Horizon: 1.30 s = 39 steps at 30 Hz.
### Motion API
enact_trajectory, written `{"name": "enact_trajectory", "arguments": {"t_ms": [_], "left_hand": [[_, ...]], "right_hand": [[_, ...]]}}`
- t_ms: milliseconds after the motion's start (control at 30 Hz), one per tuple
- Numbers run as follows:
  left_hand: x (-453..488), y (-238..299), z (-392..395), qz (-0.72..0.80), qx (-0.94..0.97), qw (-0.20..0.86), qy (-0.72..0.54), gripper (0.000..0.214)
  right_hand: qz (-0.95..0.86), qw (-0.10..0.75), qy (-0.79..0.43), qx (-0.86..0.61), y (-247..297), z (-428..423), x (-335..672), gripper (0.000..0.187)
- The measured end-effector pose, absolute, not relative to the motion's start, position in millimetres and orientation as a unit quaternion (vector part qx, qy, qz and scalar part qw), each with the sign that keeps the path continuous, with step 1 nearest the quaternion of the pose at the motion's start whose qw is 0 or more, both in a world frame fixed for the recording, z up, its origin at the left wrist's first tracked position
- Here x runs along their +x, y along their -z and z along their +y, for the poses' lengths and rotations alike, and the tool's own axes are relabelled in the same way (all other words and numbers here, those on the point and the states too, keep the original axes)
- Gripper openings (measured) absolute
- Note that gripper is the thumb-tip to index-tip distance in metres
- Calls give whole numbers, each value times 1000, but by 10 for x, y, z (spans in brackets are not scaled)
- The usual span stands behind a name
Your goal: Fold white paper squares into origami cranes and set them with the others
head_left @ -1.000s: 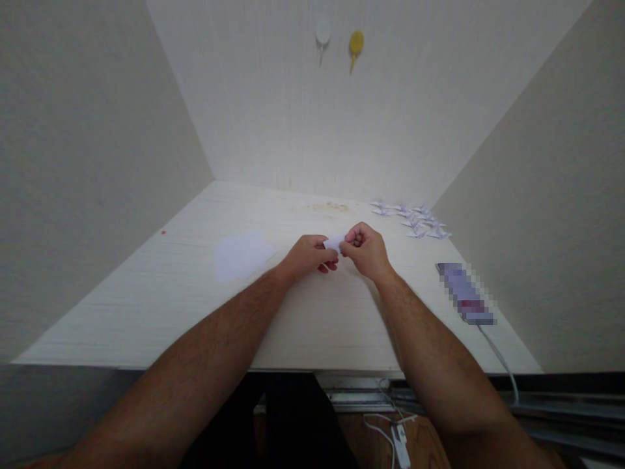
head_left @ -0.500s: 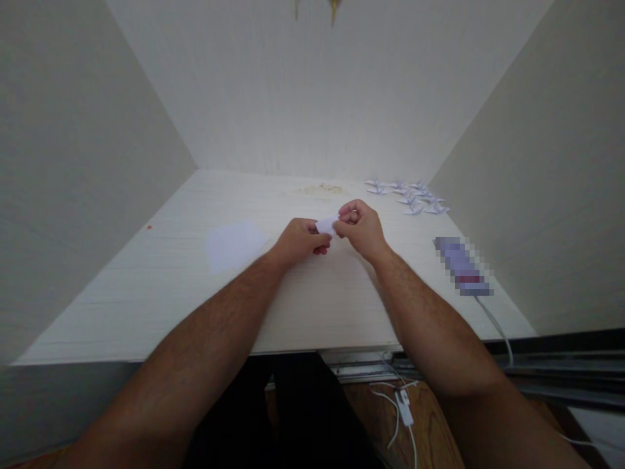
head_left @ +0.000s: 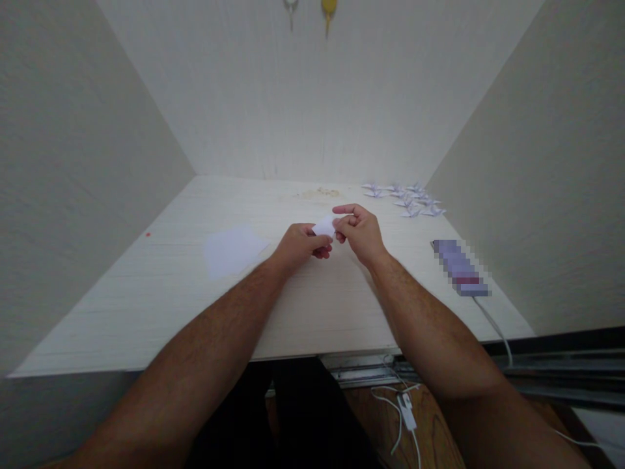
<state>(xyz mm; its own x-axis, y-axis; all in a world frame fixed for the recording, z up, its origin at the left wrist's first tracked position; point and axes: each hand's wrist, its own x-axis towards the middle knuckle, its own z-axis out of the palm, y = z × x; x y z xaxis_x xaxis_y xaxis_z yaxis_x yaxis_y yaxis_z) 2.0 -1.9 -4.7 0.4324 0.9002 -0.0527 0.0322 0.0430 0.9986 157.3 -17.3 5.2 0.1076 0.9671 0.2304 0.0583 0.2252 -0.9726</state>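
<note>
My left hand (head_left: 299, 245) and my right hand (head_left: 360, 232) meet over the middle of the white table (head_left: 146, 306). Both pinch a small folded piece of white paper (head_left: 324, 226) between their fingertips, just above the tabletop. The right forefinger stretches out over the paper's top edge. Most of the paper is hidden behind my fingers. A flat sheet of white paper (head_left: 231, 250) lies on the table to the left of my left hand.
Several small folded paper cranes (head_left: 405, 198) sit at the back right corner. A blurred phone-like object (head_left: 459, 267) with a white cable lies at the right edge. Walls close in on three sides. A yellow hook (head_left: 329, 9) hangs on the back wall.
The view tipped downward, then rose slightly. My hands stayed together on the small paper; the right forefinger has straightened out over it.
</note>
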Motion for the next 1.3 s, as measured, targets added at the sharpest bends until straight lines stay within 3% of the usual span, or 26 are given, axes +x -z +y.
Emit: {"name": "enact_trajectory", "arguments": {"t_ms": [500, 767, 933, 1100, 1167, 1300], "left_hand": [[-61, 6, -1, 414, 652, 587, -241, 13], [-114, 102, 105, 374, 585, 596, -404, 36], [-83, 117, 116, 399, 540, 576, -466, 34], [-62, 79, 119, 422, 516, 532, -522, 30], [-54, 75, 118, 416, 514, 529, -533, 29], [-57, 73, 102, 408, 558, 518, -504, 29]], "right_hand": [[-551, 566, -351, -503, -67, -173, 1604, 23], [-613, 486, -421, -459, -28, -216, 1573, 29], [-591, 480, -446, -470, 10, -205, 1561, 30], [-640, 397, -409, -516, 8, -213, 1580, 16], [-638, 409, -387, -525, 20, -199, 1592, 18], [-562, 516, -383, -521, 49, -146, 1620, 18]]}}
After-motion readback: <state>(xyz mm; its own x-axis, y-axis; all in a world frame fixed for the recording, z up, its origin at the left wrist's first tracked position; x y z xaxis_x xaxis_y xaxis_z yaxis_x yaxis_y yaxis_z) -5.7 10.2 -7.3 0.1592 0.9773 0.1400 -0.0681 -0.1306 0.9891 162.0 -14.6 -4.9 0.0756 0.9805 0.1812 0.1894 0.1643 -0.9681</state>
